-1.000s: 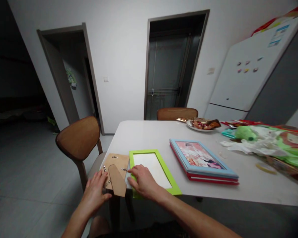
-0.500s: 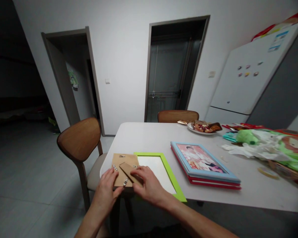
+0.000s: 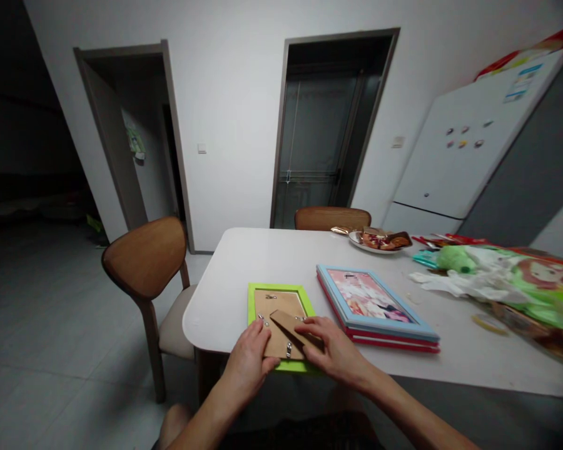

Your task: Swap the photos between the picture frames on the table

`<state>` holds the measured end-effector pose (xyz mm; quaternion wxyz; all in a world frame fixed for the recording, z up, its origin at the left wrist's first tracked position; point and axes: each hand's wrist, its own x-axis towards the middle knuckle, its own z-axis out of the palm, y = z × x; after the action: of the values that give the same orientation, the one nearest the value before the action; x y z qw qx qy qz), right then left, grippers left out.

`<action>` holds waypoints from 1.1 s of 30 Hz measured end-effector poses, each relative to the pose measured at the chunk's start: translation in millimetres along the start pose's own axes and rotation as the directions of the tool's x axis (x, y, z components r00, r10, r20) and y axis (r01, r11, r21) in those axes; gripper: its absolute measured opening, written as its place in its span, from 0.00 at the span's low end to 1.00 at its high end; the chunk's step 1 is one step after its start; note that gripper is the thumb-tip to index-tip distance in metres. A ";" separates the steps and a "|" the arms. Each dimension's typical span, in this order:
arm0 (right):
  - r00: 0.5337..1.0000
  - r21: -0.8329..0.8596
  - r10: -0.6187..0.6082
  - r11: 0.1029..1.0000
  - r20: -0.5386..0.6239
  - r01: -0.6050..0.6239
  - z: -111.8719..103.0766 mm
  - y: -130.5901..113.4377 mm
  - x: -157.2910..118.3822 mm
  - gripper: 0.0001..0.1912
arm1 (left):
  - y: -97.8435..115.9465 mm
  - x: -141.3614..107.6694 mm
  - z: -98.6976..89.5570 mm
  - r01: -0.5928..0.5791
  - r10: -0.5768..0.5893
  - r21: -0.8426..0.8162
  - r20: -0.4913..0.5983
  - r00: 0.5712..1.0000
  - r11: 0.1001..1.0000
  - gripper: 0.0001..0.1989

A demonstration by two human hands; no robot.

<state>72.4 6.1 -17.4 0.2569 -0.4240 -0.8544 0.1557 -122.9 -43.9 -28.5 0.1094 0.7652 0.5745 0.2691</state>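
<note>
A brown picture frame backing board (image 3: 271, 307) with a fold-out stand and small metal clips lies over the lime green picture frame (image 3: 252, 304) at the table's front edge. My left hand (image 3: 251, 352) is closed on the board's left lower edge, thumb below. On the opposite side, my right hand (image 3: 332, 349) grips the board's right edge by the tilted stand. Most of the board sits inside the frame's border; whether it lies fully flat is unclear. The frame's lower right part is hidden by my right hand.
Right of the frame, a stack of blue and red picture frames (image 3: 380, 306) rests on the white table (image 3: 216, 294). Farther right are a plate of snacks (image 3: 380, 242), crumpled white plastic (image 3: 478, 281) and a tape roll (image 3: 490, 324). Wooden chairs (image 3: 145, 256) stand left and behind.
Both hands have carried the backing board rightward, from beside the green frame to over its opening. The view has shifted slightly.
</note>
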 end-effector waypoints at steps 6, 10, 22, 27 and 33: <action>1.000 -0.037 0.019 0.999 -0.017 -0.020 0.9 -2.3 0.8 0.18 | -3.0 1.2 -2.3 -0.020 0.018 0.035 0.052 0.998 0.999 0.13; 0.999 -0.074 0.050 0.996 -0.012 -0.051 -0.6 -2.1 1.4 0.18 | 2.4 4.1 -2.5 -0.036 0.032 0.050 0.073 0.997 0.998 0.10; 0.999 -0.152 0.026 0.988 0.019 -0.023 11.3 2.0 3.7 0.19 | 2.1 -6.6 7.2 -0.026 0.022 0.039 0.105 0.994 0.999 0.16; 0.999 -0.208 0.002 0.978 0.036 0.006 10.5 4.4 10.9 0.16 | -3.0 -6.5 3.6 -0.024 0.023 0.005 0.100 0.995 1.000 0.17; 0.988 -0.399 0.152 0.905 -0.017 -0.146 12.5 10.2 31.3 0.14 | -1.2 -7.8 -0.8 -0.016 0.014 0.018 0.109 0.994 1.000 0.16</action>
<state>55.9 36.7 -23.0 0.1462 -0.5302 -0.8351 0.0006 -125.8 -51.0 -30.6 0.1315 0.7841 0.5643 0.2224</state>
